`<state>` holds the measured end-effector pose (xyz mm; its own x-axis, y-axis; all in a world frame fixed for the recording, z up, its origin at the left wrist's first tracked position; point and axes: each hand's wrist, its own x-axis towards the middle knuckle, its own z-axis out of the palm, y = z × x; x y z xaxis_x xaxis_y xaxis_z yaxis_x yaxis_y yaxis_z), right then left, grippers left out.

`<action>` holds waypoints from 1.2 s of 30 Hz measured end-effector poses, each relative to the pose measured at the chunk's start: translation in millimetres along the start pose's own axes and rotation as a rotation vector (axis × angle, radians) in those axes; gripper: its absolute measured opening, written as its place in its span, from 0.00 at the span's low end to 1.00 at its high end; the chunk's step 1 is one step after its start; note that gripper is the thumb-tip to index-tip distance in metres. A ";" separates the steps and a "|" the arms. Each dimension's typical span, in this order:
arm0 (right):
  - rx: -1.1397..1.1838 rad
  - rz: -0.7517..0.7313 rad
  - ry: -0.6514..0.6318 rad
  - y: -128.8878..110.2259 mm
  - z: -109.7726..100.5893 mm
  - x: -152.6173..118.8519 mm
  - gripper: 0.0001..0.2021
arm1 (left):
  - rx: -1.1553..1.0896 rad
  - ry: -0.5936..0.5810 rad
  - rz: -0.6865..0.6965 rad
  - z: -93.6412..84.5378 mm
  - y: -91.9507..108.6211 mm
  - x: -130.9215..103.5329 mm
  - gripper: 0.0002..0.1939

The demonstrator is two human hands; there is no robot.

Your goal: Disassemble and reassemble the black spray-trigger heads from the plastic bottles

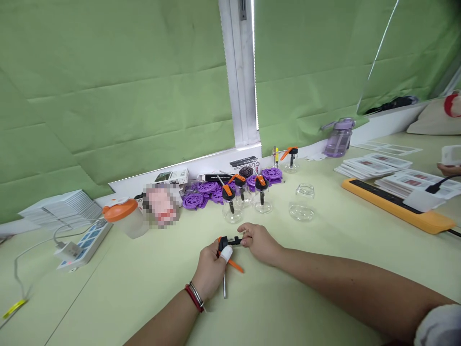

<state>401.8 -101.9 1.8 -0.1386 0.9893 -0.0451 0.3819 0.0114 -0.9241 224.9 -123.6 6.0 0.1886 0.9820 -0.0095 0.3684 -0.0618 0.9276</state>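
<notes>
the left hand [210,269] is closed in a grip around a small black and orange pump-style dispenser lid [226,246] with a thin tube hanging below it, one fingertip wrapped in white. the right hand [260,241] pinches the black end of the same lid between its fingertips, so both hands hold it just above the pale green tabletop [306,283], near the middle of the scene.

just beyond the hands stand three small clear glass jars with black and orange pump lids [245,197] fitted, their tubes reaching down inside; the jars look empty, though the glare makes that hard to be sure of. to their right stands a small clear glass jar without a lid [302,202], open at the top and seemingly empty. farther back by the window ledge is another lidded clear jar [291,161].

a heap of purple plastic round discs [207,192] lies behind the jars. at the far left sits a translucent cup with an orange lid [126,216], near a white and blue power strip [86,242]. at the far right stand a pale purple water bottle [338,138] and a long orange power strip [396,205], with stacks of printed cards [370,165] beside it.
</notes>
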 end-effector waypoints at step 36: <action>-0.144 -0.104 -0.060 5.7 3.1 9.7 0.05 | 0.140 0.040 0.036 1.5 -0.2 4.7 0.14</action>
<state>399.8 -92.6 -5.1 -0.2369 0.9713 0.0216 0.4887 0.1384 -0.8614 227.0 -119.2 5.2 0.1689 0.9848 0.0400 0.4863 -0.1185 0.8657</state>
